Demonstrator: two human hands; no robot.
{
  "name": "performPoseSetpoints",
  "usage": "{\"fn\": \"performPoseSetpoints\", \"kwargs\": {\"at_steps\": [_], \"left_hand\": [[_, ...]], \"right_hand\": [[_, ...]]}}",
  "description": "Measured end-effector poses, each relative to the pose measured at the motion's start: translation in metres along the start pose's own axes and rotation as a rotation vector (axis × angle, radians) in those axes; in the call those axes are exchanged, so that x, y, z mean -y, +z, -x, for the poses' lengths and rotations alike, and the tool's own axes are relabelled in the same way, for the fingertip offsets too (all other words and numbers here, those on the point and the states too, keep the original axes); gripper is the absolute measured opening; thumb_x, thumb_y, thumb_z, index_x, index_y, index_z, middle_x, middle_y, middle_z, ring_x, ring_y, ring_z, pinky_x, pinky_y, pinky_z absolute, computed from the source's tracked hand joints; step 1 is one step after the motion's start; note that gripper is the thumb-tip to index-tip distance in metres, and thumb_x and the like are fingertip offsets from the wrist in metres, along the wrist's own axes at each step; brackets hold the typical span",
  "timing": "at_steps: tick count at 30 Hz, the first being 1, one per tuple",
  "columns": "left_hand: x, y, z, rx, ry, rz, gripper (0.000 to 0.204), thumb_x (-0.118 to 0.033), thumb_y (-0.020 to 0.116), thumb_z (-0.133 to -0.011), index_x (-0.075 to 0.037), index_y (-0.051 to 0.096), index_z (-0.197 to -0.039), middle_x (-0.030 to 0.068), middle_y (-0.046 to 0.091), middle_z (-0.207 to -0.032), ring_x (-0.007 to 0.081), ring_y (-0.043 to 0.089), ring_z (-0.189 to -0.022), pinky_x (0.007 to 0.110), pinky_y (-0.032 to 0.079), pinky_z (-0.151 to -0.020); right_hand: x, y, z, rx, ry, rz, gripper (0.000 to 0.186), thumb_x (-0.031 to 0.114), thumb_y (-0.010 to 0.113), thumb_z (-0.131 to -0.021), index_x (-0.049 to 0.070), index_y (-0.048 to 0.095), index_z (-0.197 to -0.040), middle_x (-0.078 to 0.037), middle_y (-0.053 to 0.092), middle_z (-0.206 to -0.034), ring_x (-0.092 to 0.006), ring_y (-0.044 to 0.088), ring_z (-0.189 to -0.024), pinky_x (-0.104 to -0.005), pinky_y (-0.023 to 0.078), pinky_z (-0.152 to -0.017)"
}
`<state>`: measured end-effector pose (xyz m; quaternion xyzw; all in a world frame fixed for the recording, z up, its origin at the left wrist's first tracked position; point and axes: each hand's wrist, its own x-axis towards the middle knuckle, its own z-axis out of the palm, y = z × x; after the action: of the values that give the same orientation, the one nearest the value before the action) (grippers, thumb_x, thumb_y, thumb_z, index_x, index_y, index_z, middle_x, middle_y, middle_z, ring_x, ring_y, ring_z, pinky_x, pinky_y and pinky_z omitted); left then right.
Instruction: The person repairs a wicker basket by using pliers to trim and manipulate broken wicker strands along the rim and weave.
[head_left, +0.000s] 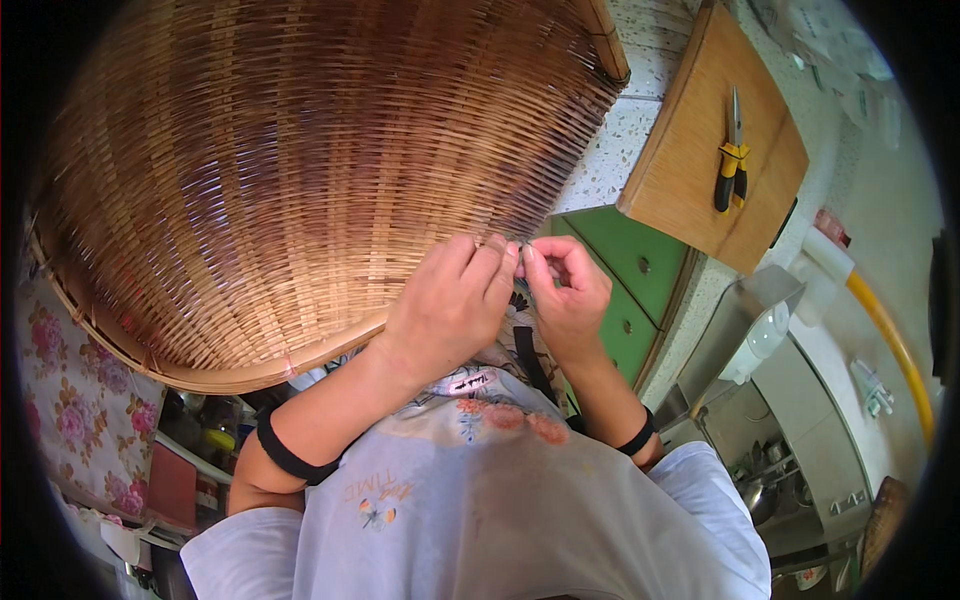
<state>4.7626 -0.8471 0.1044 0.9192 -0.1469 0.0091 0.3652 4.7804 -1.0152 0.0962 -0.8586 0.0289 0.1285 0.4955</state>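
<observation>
A large woven bamboo basket [265,372] fills the upper left, its curved rim close to my body. My left hand [450,300] reaches across the rim at the basket's right side, fingers bent and pinched together. Fingertip to fingertip with it, my right hand [570,290] pinches thumb against forefinger. Something small and dark shows between the fingertips of both hands; its kind cannot be made out. Off to the right, needle-nose pliers [734,155] with yellow and black handles lie on a wooden board [690,130], apart from both hands.
The board rests on a speckled countertop [600,165] above green drawers [625,265]. A yellow hose [885,320] runs down the right side. Pots [765,490] stand in an open cupboard at lower right. Flowered cloth [75,390] hangs at left.
</observation>
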Motion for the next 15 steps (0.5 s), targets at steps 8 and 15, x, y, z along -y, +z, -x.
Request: {"fn": "performPoseSetpoints", "kwargs": {"at_steps": [8,15], "left_hand": [[0.002,-0.011,-0.004,-0.108,0.004,-0.021,0.044,0.004,0.068,-0.07,0.003,0.066,-0.114,0.0093,0.066,-0.101,0.0229,0.055,-0.073,0.032,0.048,-0.063],[-0.007,-0.011,-0.005,-0.042,0.031,-0.054,0.042,0.002,0.066,-0.072,0.003,0.065,-0.113,0.0088,0.066,-0.102,0.0238,0.056,-0.078,0.033,0.049,-0.067]], "right_hand": [[0.007,-0.078,-0.039,-0.146,-0.333,0.504,0.022,-0.002,0.074,-0.082,-0.001,0.071,-0.104,-0.015,0.071,-0.095,-0.0286,0.068,-0.085,-0.0333,0.054,-0.078],[-0.078,-0.177,-0.127,-0.273,-0.453,0.889,0.066,0.026,0.075,-0.087,-0.004,0.046,-0.138,-0.024,0.051,-0.136,-0.0413,0.048,-0.124,-0.0483,0.037,-0.106]]}}
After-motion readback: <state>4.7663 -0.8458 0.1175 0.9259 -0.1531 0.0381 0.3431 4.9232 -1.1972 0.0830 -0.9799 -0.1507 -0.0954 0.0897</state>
